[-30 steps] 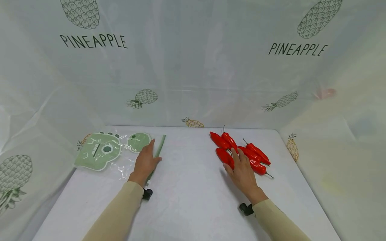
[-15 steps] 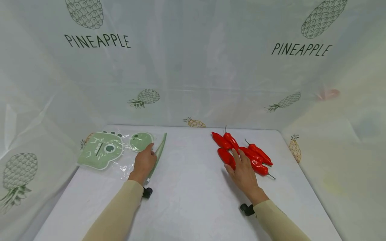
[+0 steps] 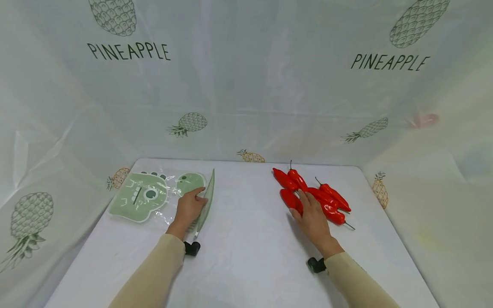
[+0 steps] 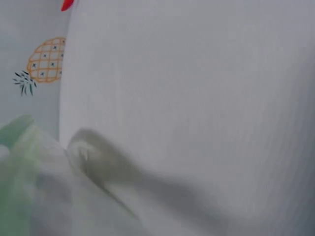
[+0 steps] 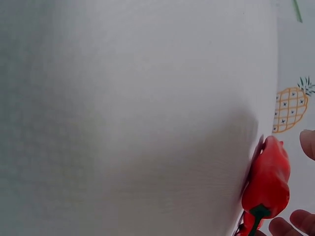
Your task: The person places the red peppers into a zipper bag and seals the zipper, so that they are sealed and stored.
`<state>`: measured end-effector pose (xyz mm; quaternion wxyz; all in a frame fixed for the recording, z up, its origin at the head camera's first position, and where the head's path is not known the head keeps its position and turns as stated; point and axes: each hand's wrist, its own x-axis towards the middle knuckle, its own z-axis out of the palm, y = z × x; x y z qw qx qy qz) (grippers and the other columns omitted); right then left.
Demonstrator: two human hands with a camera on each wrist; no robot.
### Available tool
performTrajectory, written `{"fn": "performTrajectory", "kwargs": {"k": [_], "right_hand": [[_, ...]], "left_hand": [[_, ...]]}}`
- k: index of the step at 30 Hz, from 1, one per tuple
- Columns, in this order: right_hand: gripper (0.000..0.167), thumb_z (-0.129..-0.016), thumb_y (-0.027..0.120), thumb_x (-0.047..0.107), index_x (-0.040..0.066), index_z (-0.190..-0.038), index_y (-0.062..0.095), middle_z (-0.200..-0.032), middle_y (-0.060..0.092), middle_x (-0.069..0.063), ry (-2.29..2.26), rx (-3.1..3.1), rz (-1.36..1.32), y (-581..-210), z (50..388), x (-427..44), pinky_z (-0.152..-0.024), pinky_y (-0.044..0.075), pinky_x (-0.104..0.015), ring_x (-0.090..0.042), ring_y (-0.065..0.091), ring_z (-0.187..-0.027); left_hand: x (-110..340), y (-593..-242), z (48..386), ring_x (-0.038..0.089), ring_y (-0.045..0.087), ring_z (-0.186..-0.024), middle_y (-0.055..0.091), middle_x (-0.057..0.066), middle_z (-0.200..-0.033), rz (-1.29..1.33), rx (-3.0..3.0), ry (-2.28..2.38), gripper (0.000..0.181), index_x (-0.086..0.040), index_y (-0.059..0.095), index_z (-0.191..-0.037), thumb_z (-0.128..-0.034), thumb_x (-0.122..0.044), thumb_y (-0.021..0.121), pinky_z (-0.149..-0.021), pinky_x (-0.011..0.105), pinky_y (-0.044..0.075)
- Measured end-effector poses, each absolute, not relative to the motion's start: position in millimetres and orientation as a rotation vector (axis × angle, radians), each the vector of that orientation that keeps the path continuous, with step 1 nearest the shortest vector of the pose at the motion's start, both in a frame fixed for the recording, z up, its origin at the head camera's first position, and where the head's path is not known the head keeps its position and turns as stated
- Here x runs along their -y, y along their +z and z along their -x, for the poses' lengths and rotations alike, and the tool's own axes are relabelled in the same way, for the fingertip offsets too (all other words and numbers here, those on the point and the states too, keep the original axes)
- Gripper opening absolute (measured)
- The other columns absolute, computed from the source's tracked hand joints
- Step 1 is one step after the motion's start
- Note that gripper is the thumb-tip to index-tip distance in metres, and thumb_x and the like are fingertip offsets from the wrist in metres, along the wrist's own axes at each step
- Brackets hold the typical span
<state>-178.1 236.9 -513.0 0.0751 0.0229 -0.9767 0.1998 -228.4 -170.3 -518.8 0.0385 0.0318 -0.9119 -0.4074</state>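
Observation:
My left hand (image 3: pixel 188 209) pinches the right-hand edge of a clear plastic bag (image 3: pixel 140 199) printed with green cartoon dinosaurs. A long green strip (image 3: pixel 207 203) runs along that edge, raised off the table. The left wrist view shows the bag (image 4: pixel 19 187) close and blurred. Several red chili peppers (image 3: pixel 291 201) lie in a loose cluster at the right. Over their near side my right hand (image 3: pixel 313 218) lies with fingers extended, gripping none that I can see. In the right wrist view, one pepper (image 5: pixel 268 182) with a green stem sits beside the fingertips (image 5: pixel 307 142).
A white table (image 3: pixel 246 239) lies beneath everything. Behind it and at both sides hangs a pale curtain (image 3: pixel 246 85) printed with pineapples. Small black wrist cameras (image 3: pixel 192 248) sit at both wrists.
My left fingers have closed on the bag's edge, and the bag has shifted right with its green-strip edge lifted. My right hand stays over the peppers. The whole view has drifted slightly.

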Motion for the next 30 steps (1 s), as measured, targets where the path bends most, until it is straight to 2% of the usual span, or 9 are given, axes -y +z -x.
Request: {"fn": "performTrajectory", "kwargs": {"k": [4,9,17,25,30], "right_hand": [[0.093,-0.093,0.081,0.031,0.012,-0.167,0.029,-0.161,0.038,-0.026,0.611,2.942,-0.057,-514,180,-237,-0.099,0.054,-0.066,-0.048,0.04,-0.146],[0.091,-0.092,0.082,0.029,0.011,-0.166,0.03,-0.16,0.04,-0.026,0.616,2.932,-0.061,-516,182,-237,-0.099,0.053,-0.066,-0.048,0.042,-0.144],[0.089,-0.094,0.08,0.03,0.011,-0.165,0.031,-0.16,0.04,-0.026,0.61,2.949,-0.039,-518,183,-235,-0.1,0.052,-0.067,-0.049,0.042,-0.144],[0.088,-0.094,0.08,0.029,0.01,-0.165,0.032,-0.159,0.041,-0.027,0.609,2.949,-0.047,-518,183,-234,-0.1,0.053,-0.066,-0.049,0.043,-0.143],[0.089,-0.093,0.08,0.029,0.011,-0.166,0.031,-0.159,0.041,-0.026,0.608,2.956,-0.045,-519,183,-235,-0.1,0.053,-0.066,-0.049,0.042,-0.144]], "left_hand": [[163,-512,222,0.021,0.069,-0.086,0.079,0.011,-0.104,-0.106,2.792,-1.371,0.047,-0.012,0.066,-0.144,-0.0984,-0.019,0.071,-0.069,0.03,0.052],[150,-506,213,0.016,0.069,-0.09,0.078,0.008,-0.11,-0.085,2.756,-1.51,0.049,-0.016,0.064,-0.146,-0.0979,-0.018,0.074,-0.07,0.027,0.053],[126,-503,201,0.013,0.066,-0.084,0.077,0.002,-0.1,-0.018,2.685,-1.594,0.043,-0.021,0.072,-0.139,-0.0959,-0.019,0.077,-0.069,0.028,0.052],[112,-497,193,0.014,0.073,-0.092,0.08,0.002,-0.101,-0.066,2.661,-1.611,0.021,-0.012,0.083,-0.112,-0.0942,-0.023,0.08,-0.08,0.031,0.058],[109,-494,190,0.014,0.072,-0.094,0.081,0.002,-0.103,-0.057,2.657,-1.638,0.021,-0.014,0.083,-0.114,-0.0958,-0.024,0.078,-0.083,0.033,0.057]]}}
